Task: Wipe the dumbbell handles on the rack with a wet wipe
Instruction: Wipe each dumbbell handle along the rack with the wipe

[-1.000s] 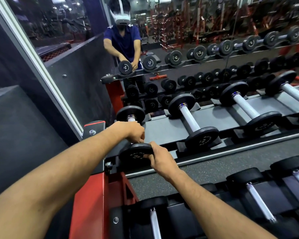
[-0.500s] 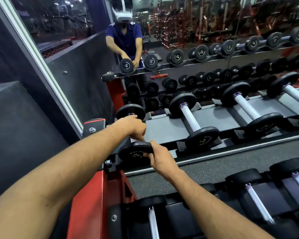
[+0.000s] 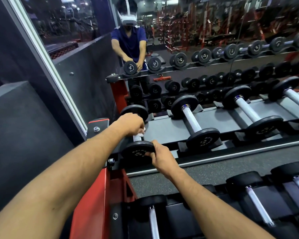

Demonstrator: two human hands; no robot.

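Observation:
The leftmost dumbbell (image 3: 136,151) lies on the top shelf of the rack (image 3: 164,130), black heads and a pale knurled handle. My left hand (image 3: 130,124) is curled over that handle and holds a white wet wipe (image 3: 140,133) against it; a corner of the wipe shows under the fingers. My right hand (image 3: 160,156) grips the rim of the dumbbell's near head. The far head (image 3: 135,111) peeks out behind my left hand. Most of the handle is hidden by the hand.
Two more dumbbells (image 3: 193,120) (image 3: 248,111) lie to the right on the same shelf, and a lower tier (image 3: 255,202) holds several more. The red rack upright (image 3: 93,200) stands at the left. A wall mirror (image 3: 179,40) behind reflects the person and the gym.
My left hand has slid along the handle toward the far head, baring a bit of handle and wipe near the front head. My right hand keeps its hold.

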